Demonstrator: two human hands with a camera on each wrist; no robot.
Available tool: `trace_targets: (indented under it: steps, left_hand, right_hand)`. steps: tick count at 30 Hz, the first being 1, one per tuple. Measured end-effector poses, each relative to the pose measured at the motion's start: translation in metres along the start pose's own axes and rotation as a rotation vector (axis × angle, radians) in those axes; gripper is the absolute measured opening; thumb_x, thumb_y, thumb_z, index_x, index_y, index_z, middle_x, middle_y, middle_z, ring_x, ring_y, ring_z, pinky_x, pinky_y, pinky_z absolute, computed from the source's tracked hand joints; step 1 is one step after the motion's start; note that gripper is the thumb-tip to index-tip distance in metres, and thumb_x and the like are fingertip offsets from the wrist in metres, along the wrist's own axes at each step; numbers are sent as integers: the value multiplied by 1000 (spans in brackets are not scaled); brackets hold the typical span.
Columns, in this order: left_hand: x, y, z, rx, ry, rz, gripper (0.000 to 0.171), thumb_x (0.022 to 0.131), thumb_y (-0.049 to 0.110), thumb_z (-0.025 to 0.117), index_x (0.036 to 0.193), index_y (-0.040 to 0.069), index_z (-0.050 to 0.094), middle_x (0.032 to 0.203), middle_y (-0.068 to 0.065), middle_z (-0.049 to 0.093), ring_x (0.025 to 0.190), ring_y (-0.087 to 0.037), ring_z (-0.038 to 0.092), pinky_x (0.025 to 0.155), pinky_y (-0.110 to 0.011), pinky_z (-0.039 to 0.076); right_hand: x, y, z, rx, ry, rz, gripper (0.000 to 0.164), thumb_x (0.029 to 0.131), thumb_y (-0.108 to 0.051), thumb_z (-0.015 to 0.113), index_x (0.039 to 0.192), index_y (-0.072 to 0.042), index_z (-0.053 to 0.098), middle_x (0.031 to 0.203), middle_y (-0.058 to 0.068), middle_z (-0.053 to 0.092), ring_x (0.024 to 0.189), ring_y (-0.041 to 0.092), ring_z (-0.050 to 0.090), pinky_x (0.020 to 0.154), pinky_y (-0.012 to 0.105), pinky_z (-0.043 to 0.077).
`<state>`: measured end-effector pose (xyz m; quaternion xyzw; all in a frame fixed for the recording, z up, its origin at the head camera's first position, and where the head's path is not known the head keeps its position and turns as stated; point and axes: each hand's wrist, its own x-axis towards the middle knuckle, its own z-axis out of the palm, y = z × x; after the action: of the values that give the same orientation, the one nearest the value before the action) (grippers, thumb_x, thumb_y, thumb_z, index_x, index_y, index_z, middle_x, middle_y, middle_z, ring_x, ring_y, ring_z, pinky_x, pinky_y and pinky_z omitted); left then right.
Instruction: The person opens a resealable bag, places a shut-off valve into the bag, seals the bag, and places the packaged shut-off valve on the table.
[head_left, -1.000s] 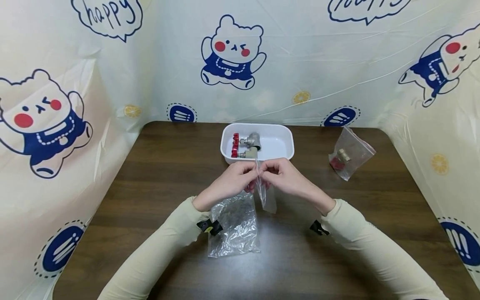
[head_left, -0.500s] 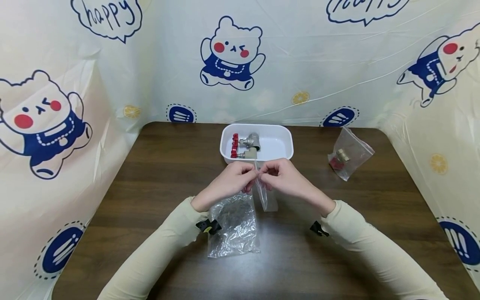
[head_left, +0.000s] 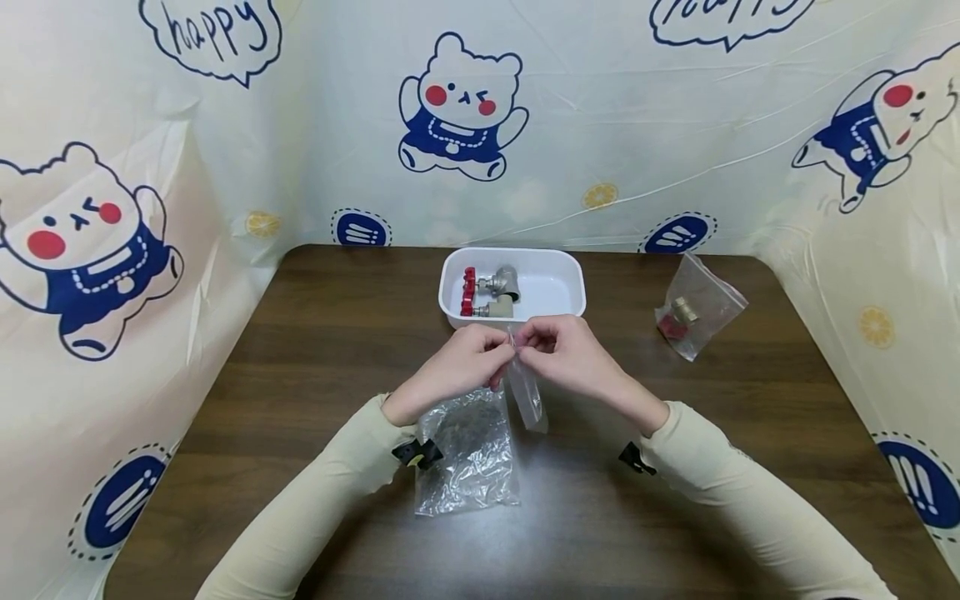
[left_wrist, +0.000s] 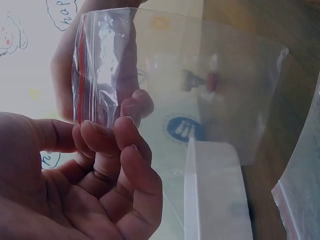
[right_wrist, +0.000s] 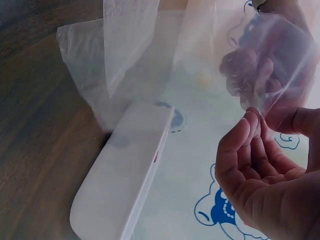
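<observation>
A clear zip-lock bag (head_left: pixel 528 404) hangs between my two hands above the table, just in front of the white tray. My left hand (head_left: pixel 467 363) pinches its upper edge between thumb and fingers. From the other side, my right hand (head_left: pixel 570 354) pinches the same edge, close to the left fingertips. In the left wrist view, a red line runs along the zip strip of the bag (left_wrist: pixel 230 105), and nothing shows inside it. The right wrist view shows the right hand (right_wrist: pixel 270 170) gripping the bag, with the left hand seen through the film.
Behind the hands stands the white tray (head_left: pixel 555 287), holding two valves (head_left: pixel 504 283) with red handwheels. A crinkled clear bag (head_left: pixel 468 458) lies near the left forearm. At the back right rests another zip bag (head_left: pixel 708 321) containing a brass-coloured fitting with a red part.
Both hands stay almost in place, still pinching the bag's edge. The hanging lower part of the bag has swung slightly and looks narrower.
</observation>
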<state>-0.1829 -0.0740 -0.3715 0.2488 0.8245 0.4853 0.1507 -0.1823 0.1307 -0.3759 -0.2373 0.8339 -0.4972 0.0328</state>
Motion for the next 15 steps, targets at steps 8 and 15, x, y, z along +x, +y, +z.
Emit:
trace_targets:
  steps: [8, 15]
  left_hand:
    - [-2, -1, 0, 19, 40, 10, 32, 105, 12, 57, 74, 7, 59, 63, -5, 58, 56, -20, 59, 54, -29, 45]
    - [-4, -2, -4, 90, 84, -5, 31, 101, 12, 58, 71, 11, 60, 60, -1, 57, 56, -18, 56, 55, -31, 43]
  right_hand:
    - [-1, 1, -2, -42, 20, 4, 10, 91, -4, 68, 85, -8, 75, 76, -2, 67, 71, 17, 59, 64, 25, 48]
    - [-3, 3, -6, -65, 29, 23, 11, 88, -6, 68, 80, -11, 73, 71, -2, 63, 67, 15, 56, 60, 25, 44]
